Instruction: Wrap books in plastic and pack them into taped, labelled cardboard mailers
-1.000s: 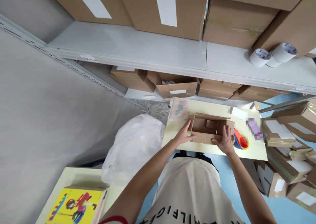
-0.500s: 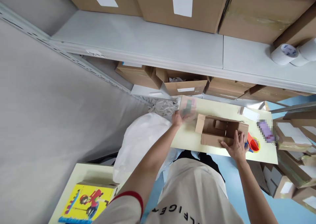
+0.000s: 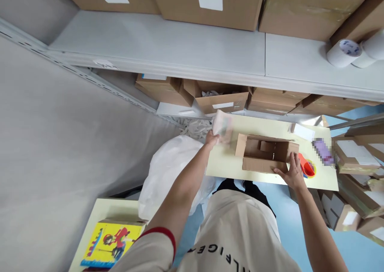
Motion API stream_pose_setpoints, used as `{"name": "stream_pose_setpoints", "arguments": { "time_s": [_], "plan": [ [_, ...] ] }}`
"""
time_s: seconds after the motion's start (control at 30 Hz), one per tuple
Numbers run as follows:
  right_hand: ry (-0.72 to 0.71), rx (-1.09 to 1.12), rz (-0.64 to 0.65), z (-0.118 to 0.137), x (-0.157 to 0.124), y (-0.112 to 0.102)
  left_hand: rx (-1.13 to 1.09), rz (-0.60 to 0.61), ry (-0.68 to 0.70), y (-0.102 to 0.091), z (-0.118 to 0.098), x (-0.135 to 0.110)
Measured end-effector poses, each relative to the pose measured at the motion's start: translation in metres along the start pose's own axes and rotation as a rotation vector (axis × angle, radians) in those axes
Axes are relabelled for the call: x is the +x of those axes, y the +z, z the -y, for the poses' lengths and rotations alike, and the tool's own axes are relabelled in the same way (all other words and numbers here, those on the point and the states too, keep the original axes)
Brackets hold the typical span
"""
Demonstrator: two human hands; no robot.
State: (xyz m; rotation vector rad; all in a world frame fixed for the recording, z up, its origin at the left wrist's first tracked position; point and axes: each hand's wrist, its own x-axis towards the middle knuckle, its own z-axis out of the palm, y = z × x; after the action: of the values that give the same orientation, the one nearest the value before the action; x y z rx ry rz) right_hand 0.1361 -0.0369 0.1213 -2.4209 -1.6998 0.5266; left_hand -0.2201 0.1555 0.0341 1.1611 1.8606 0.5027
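My left hand (image 3: 211,139) is closed on the near left corner of a pale pinkish flat packet (image 3: 223,125), blurred by motion, at the left end of the cream table (image 3: 223,166). An open cardboard box (image 3: 261,165) lies on the table with its flaps folded out. On the box's right end rests my right hand (image 3: 295,176), thumb and fingers spread over the near corner. Just right of that hand are a red scoop-like piece (image 3: 306,166) and a yellow ring-shaped item (image 3: 314,169).
A white plastic bag (image 3: 169,176) bulges left of the table. Shelves with cartons (image 3: 222,102) stand behind, tape rolls (image 3: 343,54) above. A blurred-out purple item (image 3: 323,151) and a white box (image 3: 303,132) lie on the table. A yellow picture box (image 3: 111,244) sits lower left.
The packet in my left hand has tilted and shifted slightly left. My right hand has eased a little toward the box's near right corner. The whole view has shifted slightly.
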Motion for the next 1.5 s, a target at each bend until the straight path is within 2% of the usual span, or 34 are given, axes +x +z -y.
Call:
{"name": "stream_pose_setpoints", "arguments": {
  "time_s": [0.1,0.17,0.27,0.33,0.37,0.43,0.5,0.57,0.63,0.73,0.93,1.03,1.17,1.3,1.37,1.43,1.47,1.5],
  "plan": [
    [-0.022,0.062,0.052,-0.012,0.006,0.002,-0.043,-0.056,0.043,-0.036,-0.001,-0.017],
    [-0.021,0.097,0.078,-0.017,0.009,0.003,-0.12,-0.099,0.146,-0.066,-0.008,-0.031],
    [-0.029,0.123,0.094,-0.02,0.012,0.004,-0.2,-0.101,0.365,-0.105,-0.034,-0.061],
    [-0.045,0.12,0.089,-0.02,0.014,0.004,-0.161,-0.051,0.502,-0.114,-0.06,-0.086],
    [-0.055,0.114,0.089,-0.019,0.015,0.004,-0.128,0.001,0.56,-0.112,-0.074,-0.099],
    [-0.061,0.094,0.097,-0.018,0.018,0.004,-0.038,0.122,0.68,-0.094,-0.102,-0.123],
    [-0.046,0.074,0.107,-0.016,0.02,0.005,0.057,0.197,0.8,-0.063,-0.123,-0.139],
    [-0.028,0.075,0.115,-0.014,0.022,0.007,0.136,0.247,0.869,-0.029,-0.133,-0.146],
    [-0.022,0.095,0.117,-0.014,0.023,0.01,0.208,0.276,0.895,0.0,-0.135,-0.146],
    [-0.031,0.13,0.105,-0.015,0.024,0.014,0.328,0.311,0.893,0.029,-0.129,-0.139],
    [-0.048,0.13,0.137,-0.016,0.023,0.015,0.612,0.421,0.782,0.06,-0.118,-0.13],
    [-0.067,0.16,0.14,-0.018,0.024,0.014,0.728,0.416,0.718,0.076,-0.117,-0.132],
    [-0.083,0.269,0.146,-0.024,0.027,0.014,0.772,0.298,0.747,0.085,-0.12,-0.145],
    [-0.067,0.434,0.036,-0.031,0.038,0.01,0.653,0.068,0.8,0.072,-0.106,-0.162],
    [0.021,0.548,-0.005,-0.034,0.047,0.006,0.476,-0.103,0.709,0.061,-0.086,-0.165],
    [0.128,0.702,-0.001,-0.036,0.055,-0.001,0.215,-0.236,0.528,0.052,-0.062,-0.163],
    [0.158,0.775,0.009,-0.036,0.058,-0.004,0.062,-0.223,0.427,0.05,-0.05,-0.16],
    [0.157,0.834,0.022,-0.035,0.059,-0.007,-0.086,-0.156,0.348,0.048,-0.04,-0.157]
  ]
}}
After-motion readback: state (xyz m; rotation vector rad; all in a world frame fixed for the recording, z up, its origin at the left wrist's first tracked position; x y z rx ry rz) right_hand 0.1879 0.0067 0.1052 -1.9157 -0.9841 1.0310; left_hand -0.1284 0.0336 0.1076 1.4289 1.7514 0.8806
